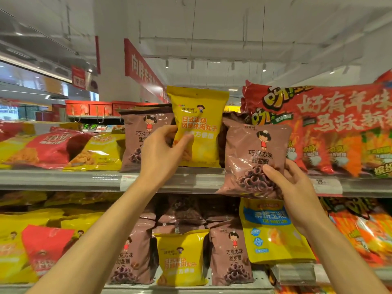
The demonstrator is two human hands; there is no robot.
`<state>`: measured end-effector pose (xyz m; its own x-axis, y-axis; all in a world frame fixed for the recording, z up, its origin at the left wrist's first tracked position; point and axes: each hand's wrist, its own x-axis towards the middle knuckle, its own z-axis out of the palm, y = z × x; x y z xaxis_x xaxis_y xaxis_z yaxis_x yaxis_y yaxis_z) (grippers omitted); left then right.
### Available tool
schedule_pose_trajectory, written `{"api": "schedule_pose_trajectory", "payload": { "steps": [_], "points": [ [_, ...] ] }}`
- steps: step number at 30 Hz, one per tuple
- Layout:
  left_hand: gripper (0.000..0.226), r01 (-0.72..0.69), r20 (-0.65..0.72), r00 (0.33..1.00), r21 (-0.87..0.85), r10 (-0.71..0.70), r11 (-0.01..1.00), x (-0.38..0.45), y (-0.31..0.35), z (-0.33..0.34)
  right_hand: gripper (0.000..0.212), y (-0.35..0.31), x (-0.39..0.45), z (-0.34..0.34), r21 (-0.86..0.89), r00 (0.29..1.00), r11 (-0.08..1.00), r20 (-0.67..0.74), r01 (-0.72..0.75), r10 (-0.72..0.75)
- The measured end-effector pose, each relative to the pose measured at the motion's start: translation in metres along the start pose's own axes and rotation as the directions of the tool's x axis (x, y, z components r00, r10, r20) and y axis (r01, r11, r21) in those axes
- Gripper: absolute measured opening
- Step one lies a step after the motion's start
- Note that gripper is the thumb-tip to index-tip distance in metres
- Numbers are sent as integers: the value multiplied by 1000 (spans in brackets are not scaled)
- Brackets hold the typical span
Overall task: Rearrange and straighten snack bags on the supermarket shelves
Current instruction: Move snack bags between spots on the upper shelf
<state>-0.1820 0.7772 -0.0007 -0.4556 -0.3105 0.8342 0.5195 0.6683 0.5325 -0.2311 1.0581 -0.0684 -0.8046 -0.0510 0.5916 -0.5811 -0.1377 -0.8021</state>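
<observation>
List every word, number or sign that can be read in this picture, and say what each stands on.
"巧克力味 甜甜圈": mauve plastic snack bag held by the right hand.
"日式串烧风味休闲丸子": yellow plastic snack bag gripped by the left hand.
"THE BAKED CORN": yellow bag with blue panel, lower shelf.
"19": white price tag on the shelf rail.
"好有年味": big red bag.
Hanging red banner: only partly legible.
Other tags: blurred.

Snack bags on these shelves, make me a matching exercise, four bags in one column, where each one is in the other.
1. yellow bag
2. brown bag
3. blue and yellow bag
4. big red bag

A. lower shelf, leaning
B. in the left hand
C. top shelf, far right
D. in the right hand

Pairs: 1-B, 2-D, 3-A, 4-C
</observation>
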Motion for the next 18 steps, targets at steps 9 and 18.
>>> {"api": "schedule_pose_trajectory", "payload": {
  "steps": [9, 18],
  "points": [
    [40, -5, -66, 998, 100, 11, 995, -1, -12, -73, 52, -12, 17, 29, -88, 995, 992, -35, 90, -94],
    [34, 1, -74, 997, 186, 13, 983, -12, -40, -111, 65, -15, 54, 103, -420, 985, 897, -41, 134, -166]
  ]
}}
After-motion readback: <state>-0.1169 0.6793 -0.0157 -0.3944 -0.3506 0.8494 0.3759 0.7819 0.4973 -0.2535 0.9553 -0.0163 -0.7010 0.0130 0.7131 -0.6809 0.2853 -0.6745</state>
